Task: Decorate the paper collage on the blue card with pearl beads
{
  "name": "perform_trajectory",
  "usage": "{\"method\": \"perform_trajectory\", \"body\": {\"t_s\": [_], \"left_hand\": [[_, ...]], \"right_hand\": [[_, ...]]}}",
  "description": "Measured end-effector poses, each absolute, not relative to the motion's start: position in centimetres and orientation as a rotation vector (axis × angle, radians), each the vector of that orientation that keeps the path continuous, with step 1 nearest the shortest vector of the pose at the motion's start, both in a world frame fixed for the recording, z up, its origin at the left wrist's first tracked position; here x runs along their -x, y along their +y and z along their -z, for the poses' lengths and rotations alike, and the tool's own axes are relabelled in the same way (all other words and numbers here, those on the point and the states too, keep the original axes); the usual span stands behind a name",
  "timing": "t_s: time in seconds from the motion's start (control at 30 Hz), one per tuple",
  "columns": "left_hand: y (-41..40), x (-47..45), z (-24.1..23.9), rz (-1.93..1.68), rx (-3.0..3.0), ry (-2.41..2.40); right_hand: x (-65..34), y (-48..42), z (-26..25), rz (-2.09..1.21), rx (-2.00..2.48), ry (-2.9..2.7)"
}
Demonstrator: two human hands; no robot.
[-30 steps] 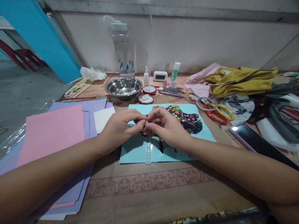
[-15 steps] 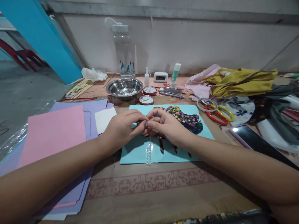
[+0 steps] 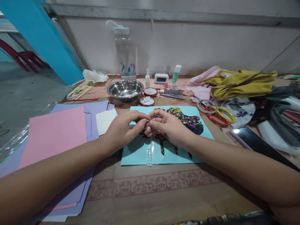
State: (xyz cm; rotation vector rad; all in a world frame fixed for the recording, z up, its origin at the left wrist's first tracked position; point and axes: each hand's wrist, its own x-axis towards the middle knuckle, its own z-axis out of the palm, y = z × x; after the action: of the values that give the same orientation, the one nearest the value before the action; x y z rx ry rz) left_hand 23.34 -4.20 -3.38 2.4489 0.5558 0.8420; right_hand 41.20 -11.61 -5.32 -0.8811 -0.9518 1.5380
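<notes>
My left hand (image 3: pixel 127 128) and my right hand (image 3: pixel 165 123) meet fingertip to fingertip over a light blue sheet (image 3: pixel 136 154). The left thumb and index finger are pinched together; anything between them is too small to make out. My right hand is closed, with a small white bead (image 3: pixel 148 128) showing at its fingertips. A doubled string of pearl beads (image 3: pixel 149 153) hangs below the right fingers, its upper end hidden by them. Beneath the hands, dark flowered cut-outs (image 3: pixel 185 120) lie on the sheet, partly covered.
Behind the sheet are a steel bowl (image 3: pixel 125 89), two red-rimmed lids (image 3: pixel 150 92) of small white pieces, a glue bottle (image 3: pixel 147 79) and a water bottle (image 3: pixel 125 53). Scissors (image 3: pixel 217 115), cloth (image 3: pixel 246 82) and a phone (image 3: pixel 255 143) lie right, stacked paper (image 3: pixel 56 134) left.
The left thumb has shifted up slightly, and the white bead at the right fingertips now shows more fully. The pearl string hangs as before.
</notes>
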Motion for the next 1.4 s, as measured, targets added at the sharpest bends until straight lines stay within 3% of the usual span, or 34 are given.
{"method": "perform_trajectory", "body": {"t_s": [0.3,0.9,1.4], "left_hand": [[-4.3,-23.3,3.7,-0.716,-2.534,0.563],[-4.0,-23.3,3.5,-0.675,-2.242,0.613],[-4.2,-23.5,3.2,-0.683,-2.191,0.721]], "right_hand": [[-41.8,-11.0,5.6,-1.43,1.003,-0.754],[-40.8,-12.3,4.8,-1.204,1.091,-1.194],[-40.6,-12.6,5.0,-1.215,1.078,-1.193]]}}
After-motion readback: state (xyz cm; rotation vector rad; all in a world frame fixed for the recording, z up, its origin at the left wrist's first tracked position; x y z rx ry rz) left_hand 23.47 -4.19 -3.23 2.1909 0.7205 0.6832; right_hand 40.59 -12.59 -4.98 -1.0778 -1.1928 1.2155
